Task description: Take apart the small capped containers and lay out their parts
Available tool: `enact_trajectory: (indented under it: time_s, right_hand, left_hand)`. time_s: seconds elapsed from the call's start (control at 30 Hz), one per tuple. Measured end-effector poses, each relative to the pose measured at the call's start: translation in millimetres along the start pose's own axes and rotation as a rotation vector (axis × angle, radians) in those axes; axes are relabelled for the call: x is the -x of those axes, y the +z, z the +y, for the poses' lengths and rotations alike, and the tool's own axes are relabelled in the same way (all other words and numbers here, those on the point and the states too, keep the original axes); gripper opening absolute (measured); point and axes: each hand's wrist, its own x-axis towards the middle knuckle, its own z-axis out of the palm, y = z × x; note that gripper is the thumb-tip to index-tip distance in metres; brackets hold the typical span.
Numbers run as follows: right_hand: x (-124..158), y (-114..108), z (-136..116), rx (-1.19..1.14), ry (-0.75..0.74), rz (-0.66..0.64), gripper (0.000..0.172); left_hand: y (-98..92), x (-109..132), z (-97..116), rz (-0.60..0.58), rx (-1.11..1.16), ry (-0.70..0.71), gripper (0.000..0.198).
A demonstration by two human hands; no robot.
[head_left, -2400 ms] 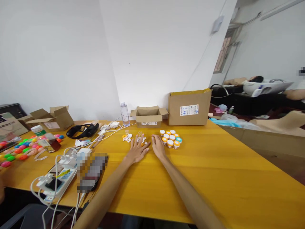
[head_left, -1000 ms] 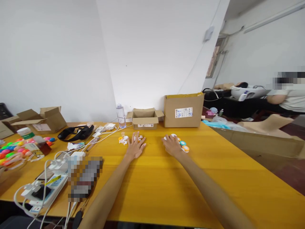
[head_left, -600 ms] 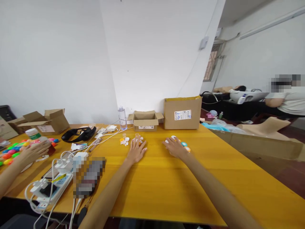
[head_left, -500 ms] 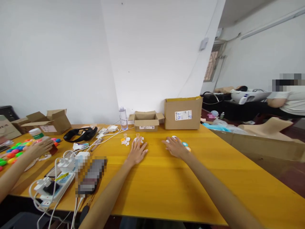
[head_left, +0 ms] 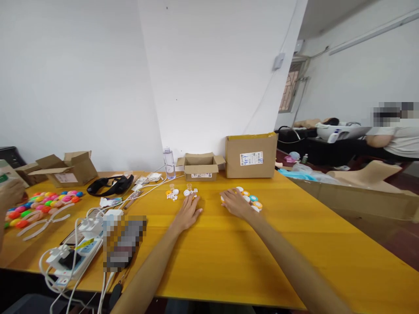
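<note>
My left hand (head_left: pixel 189 212) lies palm down on the table, fingers stretched and holding nothing. Its fingertips reach small white pieces (head_left: pixel 187 192), some with dark markings. Left of them is another cluster of little white and orange pieces (head_left: pixel 172 194). My right hand (head_left: pixel 236 203) rests over a group of round discs, its fingers bent forward and slightly apart. White, orange and teal discs (head_left: pixel 253 198) show to its right. One white and orange disc (head_left: pixel 222 199) peeks out by its fingertips; the hand hides others.
Behind stand a small open carton (head_left: pixel 201 167), a taller cardboard box (head_left: pixel 250 156) and a clear bottle (head_left: pixel 169 164). Leftward lie a power strip (head_left: pixel 83 253) with cables, a black strap (head_left: pixel 110 185) and colourful balls (head_left: pixel 49 201). Another person's hand (head_left: pixel 11 192) is at the left edge.
My right hand has shifted slightly left and its fingers bend more; more discs show beside it. My left hand has drawn back a little. The other person's hand has moved left with a white-capped container.
</note>
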Motion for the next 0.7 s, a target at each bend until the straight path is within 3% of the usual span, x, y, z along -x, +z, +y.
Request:
enact_trajectory:
  time_s: [0.13,0.37,0.6,0.7]
  right_hand:
    - [-7,7,-30,-0.29,-0.024,0.03,0.029]
    - [-21,33,-83,-0.952,0.094,0.12,0.043]
    - [-26,55,-84,-1.291,0.181,0.189,0.046]
    - [-26,57,-82,-1.404,0.232,0.219,0.045]
  left_hand:
    - [-7.3,3,11,-0.016,0.105,0.01,0.045]
    - [-16.0,4,23,0.057,0.263,-0.039,0.035]
    - [-18.4,-2,24,0.083,0.447,-0.062,0.025]
    - [-16.5,-2,21,0.095,0.584,-0.122,0.029]
